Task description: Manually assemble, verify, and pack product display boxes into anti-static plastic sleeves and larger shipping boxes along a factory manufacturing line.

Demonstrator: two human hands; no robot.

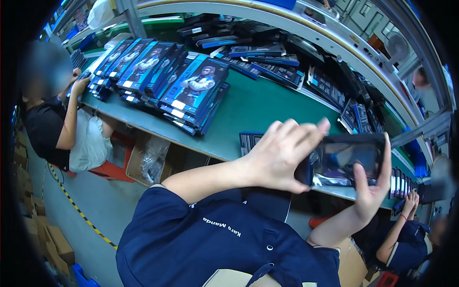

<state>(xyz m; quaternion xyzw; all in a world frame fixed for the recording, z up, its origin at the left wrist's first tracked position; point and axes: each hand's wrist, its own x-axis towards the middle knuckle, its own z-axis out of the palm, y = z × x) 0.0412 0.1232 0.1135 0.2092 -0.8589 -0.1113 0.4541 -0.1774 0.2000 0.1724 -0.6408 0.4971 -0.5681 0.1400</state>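
Observation:
My right hand (375,189) grips a black box (337,155) with a shiny, see-through front, held above the front edge of the green table (248,110). Its thumb presses on the front and its fingers run along the right side. At the box's left end is my left hand (282,155), its fingers spread and slightly blurred; the thumb is by the lower corner and a fingertip is near the upper one. Whether they touch the box is unclear. Behind my left wrist, a dark printed box (251,141) lies partly hidden at the table edge.
Stacks of blue-black printed boxes (193,88) stand on the left of the table. More boxes (277,71) lie heaped at the back, below a shelf (287,24). One person (52,124) sits at left, another (406,239) works at right. A carton (148,160) holds clear plastic.

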